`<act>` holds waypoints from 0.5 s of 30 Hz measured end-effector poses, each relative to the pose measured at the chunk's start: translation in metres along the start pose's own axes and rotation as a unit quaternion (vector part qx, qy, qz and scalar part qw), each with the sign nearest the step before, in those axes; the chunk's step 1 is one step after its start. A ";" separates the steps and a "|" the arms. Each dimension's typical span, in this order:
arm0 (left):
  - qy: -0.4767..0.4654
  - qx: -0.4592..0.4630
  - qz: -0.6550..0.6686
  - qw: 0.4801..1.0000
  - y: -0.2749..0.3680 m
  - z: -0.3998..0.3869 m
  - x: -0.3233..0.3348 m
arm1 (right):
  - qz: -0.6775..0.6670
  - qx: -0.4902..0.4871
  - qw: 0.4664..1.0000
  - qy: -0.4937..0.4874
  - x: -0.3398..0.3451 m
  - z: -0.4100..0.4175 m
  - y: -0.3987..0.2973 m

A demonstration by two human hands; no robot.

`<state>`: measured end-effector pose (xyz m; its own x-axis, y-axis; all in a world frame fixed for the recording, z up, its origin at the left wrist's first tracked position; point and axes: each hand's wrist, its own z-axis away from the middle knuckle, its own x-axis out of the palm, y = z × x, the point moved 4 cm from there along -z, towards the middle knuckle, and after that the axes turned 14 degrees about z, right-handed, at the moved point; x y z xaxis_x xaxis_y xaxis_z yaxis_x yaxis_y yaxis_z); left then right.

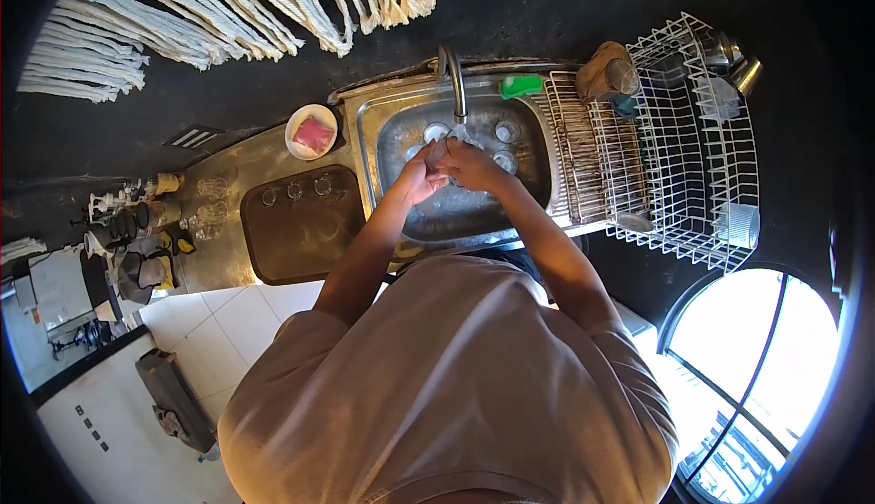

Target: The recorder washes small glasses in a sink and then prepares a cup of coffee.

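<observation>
Over a stainless steel sink basin [437,220], my left hand [420,177] and my right hand [475,165] meet around a small clear drinking glass [439,151], mostly hidden by the fingers. Just above them is the spout of a curved metal tap [459,90], with water running [461,133] close to my right fingers. Several clear glasses stand on the basin floor: one glass [435,132] behind my left hand, another glass [506,132] at the back right and a third glass [504,161] beside my right hand.
A green sponge holder [521,86] sits on the sink's back rim. Right of the basin stands a white wire dish rack [673,155]. On the left are a brown tray [301,230] with three small glasses [294,191] and a white bowl [295,150] holding a pink sponge [314,135].
</observation>
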<state>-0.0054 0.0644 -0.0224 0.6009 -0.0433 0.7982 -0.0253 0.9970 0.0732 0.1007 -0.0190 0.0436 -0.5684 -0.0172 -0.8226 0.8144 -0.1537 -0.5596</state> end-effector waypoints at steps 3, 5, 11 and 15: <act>-0.003 0.080 -0.027 0.996 0.010 0.021 0.042 | -0.147 0.089 0.984 0.045 -0.007 0.002 -0.003; -0.103 -0.024 -0.022 0.994 0.009 0.005 0.006 | 0.038 0.060 0.997 -0.018 -0.017 -0.004 -0.015; -0.066 0.009 -0.045 0.997 0.007 0.013 0.022 | -0.193 0.123 0.973 0.016 0.001 0.001 0.020; -0.114 0.021 -0.012 0.993 0.009 -0.017 -0.013 | 0.013 0.012 0.999 -0.040 0.004 -0.011 0.003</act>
<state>0.0003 0.0749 -0.0425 0.4051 -0.0850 0.9103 -0.0495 0.9922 0.1147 0.1018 -0.0085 0.0374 -0.5562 -0.1004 -0.8250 0.8260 -0.1763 -0.5354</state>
